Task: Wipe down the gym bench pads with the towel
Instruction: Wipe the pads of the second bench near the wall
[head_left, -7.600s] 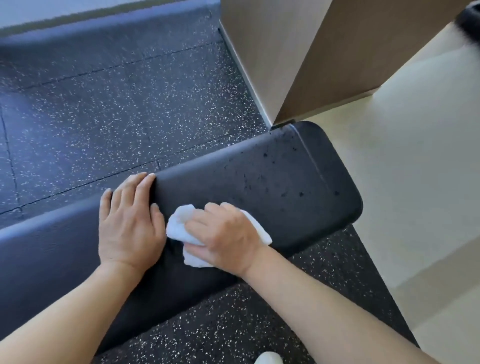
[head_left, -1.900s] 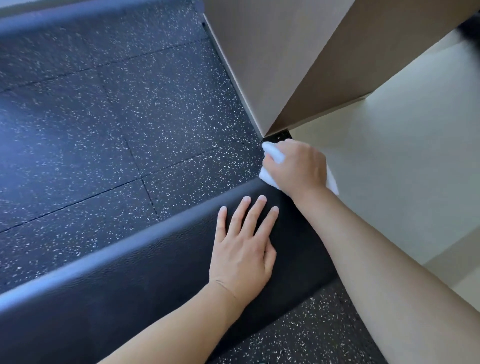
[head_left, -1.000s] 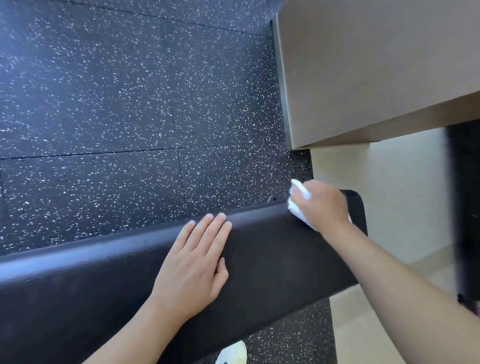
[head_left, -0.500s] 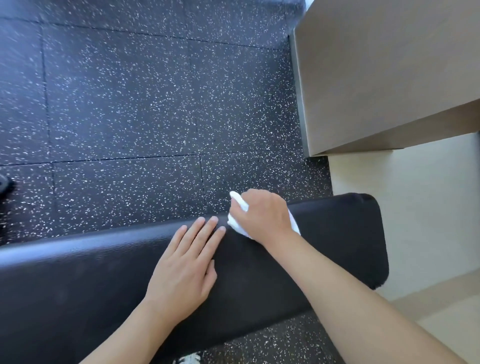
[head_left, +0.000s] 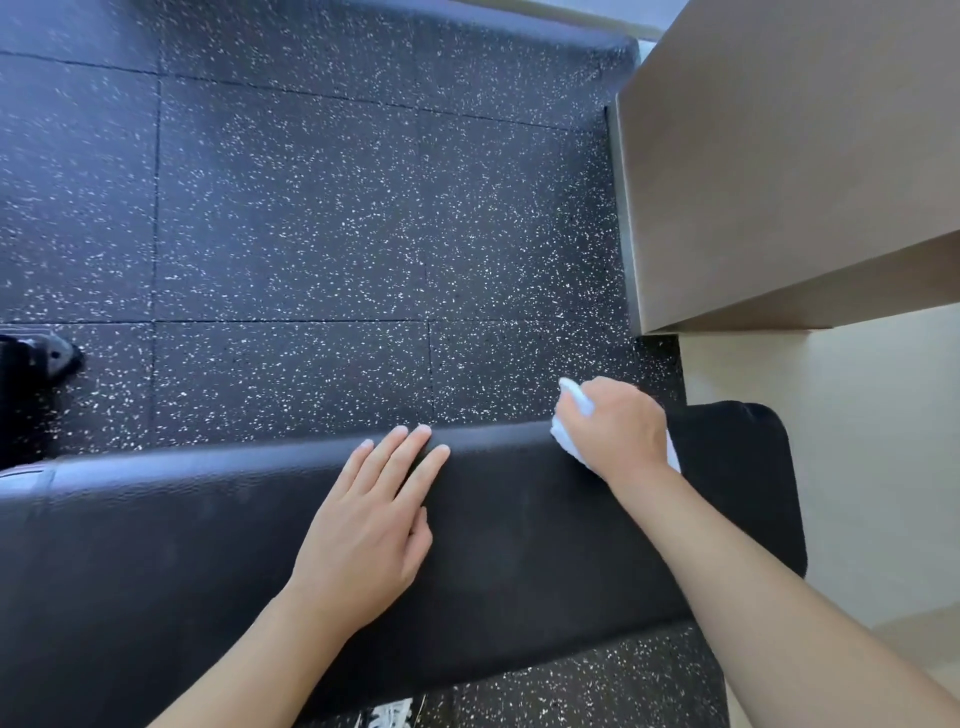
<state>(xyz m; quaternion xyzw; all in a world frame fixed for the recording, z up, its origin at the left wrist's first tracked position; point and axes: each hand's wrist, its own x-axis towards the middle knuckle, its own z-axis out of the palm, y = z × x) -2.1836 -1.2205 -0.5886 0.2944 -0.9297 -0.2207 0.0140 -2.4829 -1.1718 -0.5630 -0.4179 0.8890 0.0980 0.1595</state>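
Observation:
A long black bench pad (head_left: 545, 530) runs across the lower half of the view, its rounded end at the right. My left hand (head_left: 374, 525) lies flat on the pad near its far edge, fingers straight. My right hand (head_left: 618, 426) grips a bunched white towel (head_left: 563, 436) and presses it on the pad's far edge near the right end. Most of the towel is hidden under that hand.
Black speckled rubber floor tiles (head_left: 337, 234) spread beyond the bench. A tan wooden column (head_left: 779, 166) stands at the upper right, close to the pad's end. Pale flooring (head_left: 872, 467) lies to the right. A black metal foot (head_left: 47, 358) sits at the left edge.
My right hand has slid the towel rightward along the pad's far edge, away from my left hand. The left hand stays flat in place. The view has shifted slightly.

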